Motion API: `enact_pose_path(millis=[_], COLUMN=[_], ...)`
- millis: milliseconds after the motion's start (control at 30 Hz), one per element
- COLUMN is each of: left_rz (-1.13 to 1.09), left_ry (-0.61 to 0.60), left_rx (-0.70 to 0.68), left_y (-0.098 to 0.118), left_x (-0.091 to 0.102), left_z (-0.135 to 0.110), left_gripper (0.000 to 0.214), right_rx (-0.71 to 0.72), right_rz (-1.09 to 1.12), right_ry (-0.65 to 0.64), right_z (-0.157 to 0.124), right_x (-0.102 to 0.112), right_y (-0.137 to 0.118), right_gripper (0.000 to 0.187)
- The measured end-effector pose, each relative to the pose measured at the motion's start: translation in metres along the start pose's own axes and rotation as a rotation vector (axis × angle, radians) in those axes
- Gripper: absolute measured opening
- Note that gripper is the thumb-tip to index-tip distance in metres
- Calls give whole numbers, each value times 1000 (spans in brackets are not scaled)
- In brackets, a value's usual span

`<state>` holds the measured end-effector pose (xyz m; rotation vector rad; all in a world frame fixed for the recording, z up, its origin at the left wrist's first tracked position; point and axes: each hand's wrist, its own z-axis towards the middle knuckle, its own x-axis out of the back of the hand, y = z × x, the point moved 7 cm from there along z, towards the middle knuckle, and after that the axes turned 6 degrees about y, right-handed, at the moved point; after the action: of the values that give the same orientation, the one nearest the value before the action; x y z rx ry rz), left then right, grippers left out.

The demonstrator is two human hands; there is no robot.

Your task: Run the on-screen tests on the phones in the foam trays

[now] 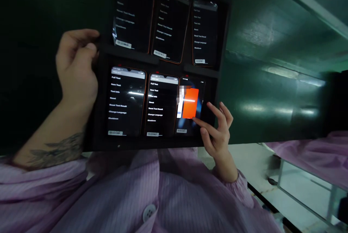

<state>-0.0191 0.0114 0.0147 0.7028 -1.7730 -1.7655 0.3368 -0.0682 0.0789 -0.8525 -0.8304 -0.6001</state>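
A black tray (127, 145) lies before me with two rows of smartphones, three in each row. My left hand (77, 64) grips the tray's left edge between thumb and bent fingers. At the lower right, a smartphone (199, 126) shows an orange panel and part of a white one. The index finger of my right hand (217, 131) is at the bottom of that orange panel, its other fingers apart and holding nothing. Beside it, the lower middle phone (163, 127) and lower left phone (127, 124) show a white-on-black text menu.
In the upper row, a left phone (133, 8), a middle phone (171, 22) and a right phone (205, 26) show similar menus. Underneath is a green tabletop (261, 117). At the right, a person's pink sleeve (310, 156) and a metal frame (304, 178) appear.
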Motion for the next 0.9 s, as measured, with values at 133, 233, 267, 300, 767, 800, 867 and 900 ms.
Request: enact_pose_path(millis=[133, 233, 267, 300, 767, 800, 867, 900], left_rz=[25, 23, 33, 48, 59, 67, 71, 72], left_ry=[-14, -6, -3, 0, 1, 0, -7, -2], left_rx=[-1, 6, 5, 1, 21, 23, 27, 27], left_y=[2, 3, 3, 3, 4, 3, 2, 2], left_x=[-1, 0, 0, 1, 0, 0, 0, 0], left_z=[-2, -3, -3, -2, -2, -2, -2, -2], left_gripper=[35, 36, 36, 36, 34, 34, 34, 36], right_rx=[-83, -104, -86, -61, -31, -41, -55, -58], right_rz=[-82, -123, -121, -111, -72, -54, -23, -18], right_ry=[-19, -1, 1, -5, 43, 61, 94, 102], right_z=[6, 9, 10, 11, 10, 9, 7, 6], right_x=[-14, -15, -14, -12, -4, 1, 10, 13], right_y=[9, 12, 11, 8, -8, -9, -11, -12], right_gripper=[36, 40, 40, 39, 32, 33, 36, 35])
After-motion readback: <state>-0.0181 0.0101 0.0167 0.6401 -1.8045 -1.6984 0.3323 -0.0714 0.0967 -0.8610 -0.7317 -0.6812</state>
